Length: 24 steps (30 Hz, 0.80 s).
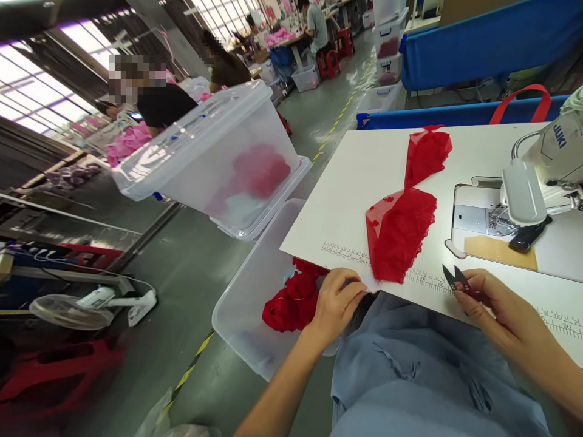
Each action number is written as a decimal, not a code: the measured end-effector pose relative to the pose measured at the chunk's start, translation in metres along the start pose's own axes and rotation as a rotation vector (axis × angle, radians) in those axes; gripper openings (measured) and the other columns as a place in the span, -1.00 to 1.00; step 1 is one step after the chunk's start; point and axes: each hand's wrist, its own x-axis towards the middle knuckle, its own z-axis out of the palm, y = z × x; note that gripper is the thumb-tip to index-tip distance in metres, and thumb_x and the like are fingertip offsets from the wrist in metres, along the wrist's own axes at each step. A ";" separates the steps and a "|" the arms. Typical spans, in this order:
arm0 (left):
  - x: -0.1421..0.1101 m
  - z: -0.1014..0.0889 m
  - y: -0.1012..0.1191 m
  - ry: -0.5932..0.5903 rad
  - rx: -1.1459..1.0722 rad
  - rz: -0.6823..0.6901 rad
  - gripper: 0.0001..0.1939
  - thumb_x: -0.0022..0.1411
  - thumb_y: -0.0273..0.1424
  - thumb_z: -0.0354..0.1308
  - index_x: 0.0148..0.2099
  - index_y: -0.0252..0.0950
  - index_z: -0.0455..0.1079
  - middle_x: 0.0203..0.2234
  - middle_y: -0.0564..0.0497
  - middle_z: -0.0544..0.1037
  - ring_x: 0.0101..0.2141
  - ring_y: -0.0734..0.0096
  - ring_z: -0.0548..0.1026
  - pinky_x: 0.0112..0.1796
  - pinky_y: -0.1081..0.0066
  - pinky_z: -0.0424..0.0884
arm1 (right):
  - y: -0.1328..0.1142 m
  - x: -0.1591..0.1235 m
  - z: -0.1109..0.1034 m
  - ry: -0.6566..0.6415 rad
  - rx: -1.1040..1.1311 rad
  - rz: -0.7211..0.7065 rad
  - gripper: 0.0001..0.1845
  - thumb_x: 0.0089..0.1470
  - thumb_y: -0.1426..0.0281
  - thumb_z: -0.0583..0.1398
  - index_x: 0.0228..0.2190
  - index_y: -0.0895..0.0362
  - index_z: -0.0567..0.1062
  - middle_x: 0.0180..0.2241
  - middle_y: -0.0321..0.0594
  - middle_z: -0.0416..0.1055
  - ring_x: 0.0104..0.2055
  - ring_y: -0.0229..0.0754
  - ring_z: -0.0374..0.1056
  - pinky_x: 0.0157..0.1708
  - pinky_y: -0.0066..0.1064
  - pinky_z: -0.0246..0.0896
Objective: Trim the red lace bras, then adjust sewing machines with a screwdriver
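Note:
On the white sewing table lies a red lace piece (403, 233), its two wide parts joined at a narrow middle. My left hand (336, 303) is at the table's front edge, fingers pinched on a bit of thin white fabric (371, 284) that touches the lower end of the lace. In my right hand (505, 309) I hold black thread snips (455, 279), blades apart and pointing up and left over the printed ruler. The handles are mostly hidden by my fingers.
A JUKI sewing machine (546, 164) stands at the table's right. Below the left edge, an open clear bin (241, 309) holds red fabric (291, 300). A lidded clear box (214, 164) stands behind it. Other people sit farther back. A blue cloth sling (483, 57) hangs beyond the table.

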 end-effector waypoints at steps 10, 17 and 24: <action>0.012 -0.022 0.021 -0.316 -1.049 -0.321 -0.73 0.29 -0.34 0.12 -0.43 -0.25 0.18 0.21 -0.16 0.37 0.13 0.08 0.43 0.10 -0.01 0.41 | -0.026 -0.005 0.040 -0.455 0.530 0.289 -0.41 0.17 -0.12 0.06 -0.23 0.09 0.60 -0.37 -0.15 0.48 -0.26 -0.02 0.38 -0.23 -0.24 0.36; 0.009 -0.017 0.023 -0.318 -1.076 -0.259 -0.84 0.23 -0.49 0.17 -0.40 -0.25 0.28 0.23 -0.12 0.33 0.17 0.07 0.38 0.12 -0.03 0.39 | -0.027 -0.002 0.054 -0.436 0.680 0.352 -0.48 0.11 -0.09 0.17 -0.30 0.09 0.63 -0.38 -0.18 0.48 -0.25 -0.04 0.37 -0.20 -0.26 0.32; 0.008 -0.008 0.032 -0.271 -1.038 -0.250 -0.91 0.21 -0.52 0.18 -0.33 -0.26 0.38 0.22 -0.13 0.33 0.16 0.07 0.40 0.15 0.01 0.36 | -0.028 -0.014 0.057 -0.317 0.688 0.134 -0.67 0.16 0.06 0.20 -0.30 0.08 0.42 -0.40 -0.29 0.31 -0.37 -0.21 0.24 -0.36 -0.43 0.23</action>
